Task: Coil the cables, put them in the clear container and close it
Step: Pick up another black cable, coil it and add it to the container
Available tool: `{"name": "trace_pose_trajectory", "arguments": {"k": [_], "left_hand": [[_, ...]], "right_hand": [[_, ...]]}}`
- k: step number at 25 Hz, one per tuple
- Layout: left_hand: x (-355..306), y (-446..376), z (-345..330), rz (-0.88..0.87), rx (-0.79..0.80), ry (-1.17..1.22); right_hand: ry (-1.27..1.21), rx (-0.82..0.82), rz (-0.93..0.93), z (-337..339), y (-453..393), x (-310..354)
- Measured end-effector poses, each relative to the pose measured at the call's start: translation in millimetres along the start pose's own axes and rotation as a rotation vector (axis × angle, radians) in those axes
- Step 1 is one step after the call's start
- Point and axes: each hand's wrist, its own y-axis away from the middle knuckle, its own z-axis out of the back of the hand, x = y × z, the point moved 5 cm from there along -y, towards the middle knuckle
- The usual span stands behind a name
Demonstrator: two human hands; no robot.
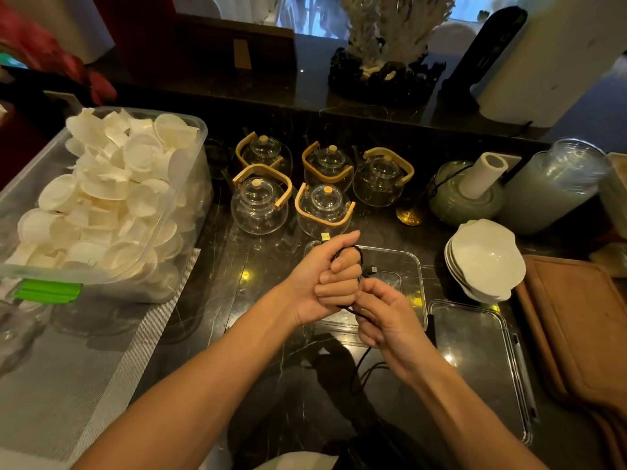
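Observation:
My left hand (327, 279) grips loops of a thin black cable (360, 362) above the dark marble counter, with a gold plug sticking up past the thumb and a USB plug (371, 269) poking out to the right. My right hand (385, 320) pinches the same cable just below the left fist. The slack hangs down to the counter between my forearms. Behind the hands stands the clear container (412, 266), uncovered, with another cable partly hidden inside it. Its clear lid (475, 361) lies flat to the right.
Several glass teapots (259, 205) with bamboo handles stand behind the container. A big plastic bin (101, 205) of white shells fills the left. Stacked white bowls (485, 259), a wooden board (576, 327), jars and a paper roll (483, 174) crowd the right.

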Motion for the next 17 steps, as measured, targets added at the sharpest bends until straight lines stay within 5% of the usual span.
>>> {"name": "trace_pose_trajectory", "arguments": {"k": [6, 13, 17], "left_hand": [[-4, 8, 26, -0.051, -0.547, -0.322], [7, -1, 24, -0.087, -0.411, -0.046], [9, -1, 20, -0.036, -0.353, -0.124]], "right_hand": [[0.227, -0.029, -0.083, 9, -7, -1], [0.311, 0.0, -0.176, 13, -14, -8], [0.362, 0.032, -0.149, 13, -16, -12]]}}
